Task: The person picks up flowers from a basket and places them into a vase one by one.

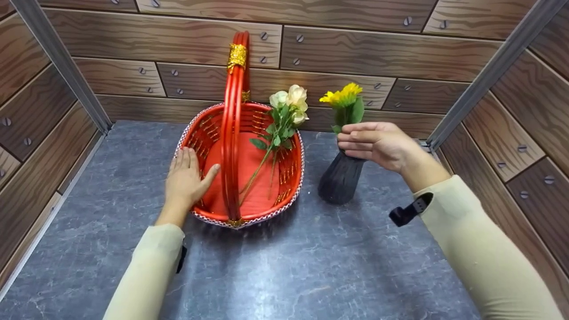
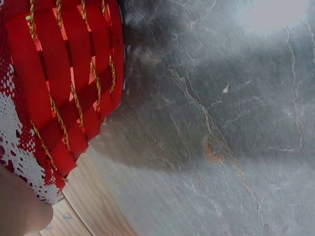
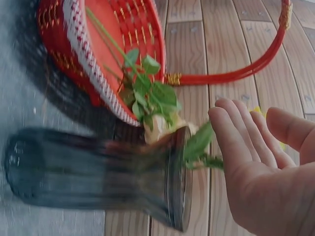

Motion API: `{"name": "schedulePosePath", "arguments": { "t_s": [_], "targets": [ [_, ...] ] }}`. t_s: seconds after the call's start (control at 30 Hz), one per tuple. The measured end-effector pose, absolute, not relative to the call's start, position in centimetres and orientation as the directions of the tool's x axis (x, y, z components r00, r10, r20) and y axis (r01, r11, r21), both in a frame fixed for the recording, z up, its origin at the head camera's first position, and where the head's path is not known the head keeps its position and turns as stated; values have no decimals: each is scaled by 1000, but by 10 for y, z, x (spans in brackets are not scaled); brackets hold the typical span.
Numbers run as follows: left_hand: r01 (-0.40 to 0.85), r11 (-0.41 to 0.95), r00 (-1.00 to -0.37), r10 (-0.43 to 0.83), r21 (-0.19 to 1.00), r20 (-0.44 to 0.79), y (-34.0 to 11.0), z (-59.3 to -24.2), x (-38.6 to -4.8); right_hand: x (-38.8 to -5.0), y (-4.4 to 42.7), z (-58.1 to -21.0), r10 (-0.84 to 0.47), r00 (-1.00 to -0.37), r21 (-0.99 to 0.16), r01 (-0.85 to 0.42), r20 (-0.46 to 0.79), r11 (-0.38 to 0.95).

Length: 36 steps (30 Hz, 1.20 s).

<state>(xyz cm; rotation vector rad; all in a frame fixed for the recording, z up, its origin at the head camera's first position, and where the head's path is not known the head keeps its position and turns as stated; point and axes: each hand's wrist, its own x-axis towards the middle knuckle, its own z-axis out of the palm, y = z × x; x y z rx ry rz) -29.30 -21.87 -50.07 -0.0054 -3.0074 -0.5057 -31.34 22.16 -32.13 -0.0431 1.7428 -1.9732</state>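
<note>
A red woven basket (image 1: 258,193) with a tall hooped handle (image 1: 231,133) stands left of centre. My left hand (image 1: 184,180) rests on its left rim with straight fingers; the left wrist view shows the basket's outer wall (image 2: 59,73) and part of that hand (image 2: 22,209). Cream flowers (image 1: 291,102) on long green stems lean inside the basket. To the right is a dark, ribbed glass vase (image 1: 340,180) holding a yellow flower (image 1: 342,97). My right hand (image 1: 378,144), fingers extended, is beside the flower's stem above the vase mouth (image 3: 184,182); contact is unclear.
The grey marbled tabletop (image 1: 266,275) extends in front of the basket and vase. Wood-patterned panels (image 1: 338,53) enclose the back and both sides, with metal corner posts (image 1: 484,75). A black strap (image 1: 411,210) hangs off the right sleeve.
</note>
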Motion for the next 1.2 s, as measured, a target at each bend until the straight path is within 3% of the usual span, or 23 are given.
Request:
{"name": "schedulePosePath", "arguments": {
  "t_s": [1.2],
  "targets": [
    [15,943,-996,-17,332,92,-218,-502,-294,-323,128,-388,-455,-832,-861,454,-316,-232]
  ]
}}
